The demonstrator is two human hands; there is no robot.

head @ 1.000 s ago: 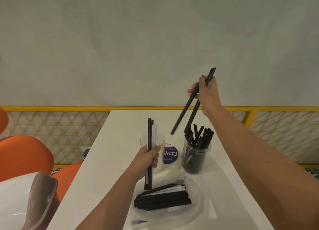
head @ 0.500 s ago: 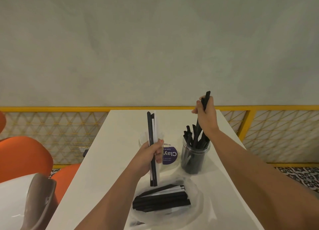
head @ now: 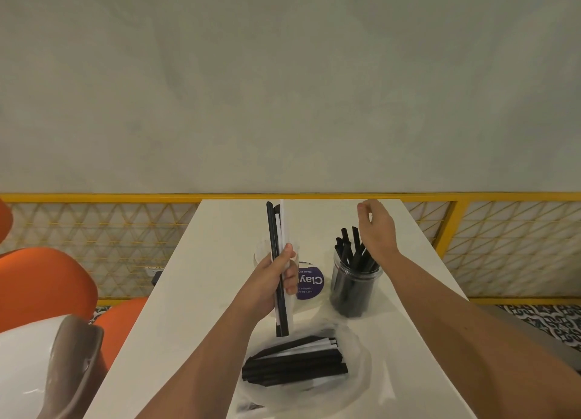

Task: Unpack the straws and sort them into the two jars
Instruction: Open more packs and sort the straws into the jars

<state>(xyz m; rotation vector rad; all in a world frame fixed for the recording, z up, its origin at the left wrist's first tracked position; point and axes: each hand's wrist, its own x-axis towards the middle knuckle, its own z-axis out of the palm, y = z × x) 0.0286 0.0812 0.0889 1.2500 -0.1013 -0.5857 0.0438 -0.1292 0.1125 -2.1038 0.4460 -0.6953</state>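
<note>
Table (head: 220, 230), white and long, carries everything. At its near end a clear bag (head: 361, 365) holds a flat pile (head: 295, 365) of black straws, some in white paper. Farther back a jar (head: 353, 293) bristles with bare black straws, and a second jar (head: 261, 255) stands half hidden behind the left hand (head: 273, 280). That hand clasps a few wrapped straws (head: 278, 230) upright, their ends poking out above and below it. The right hand (head: 377, 230) hangs over the full jar, fingers loosely bent, holding nothing.

Two jars (head: 354, 293) (head: 259, 255), two hands (head: 270, 282) (head: 377, 231), one bag (head: 361, 377) of straws (head: 295, 363).
</note>
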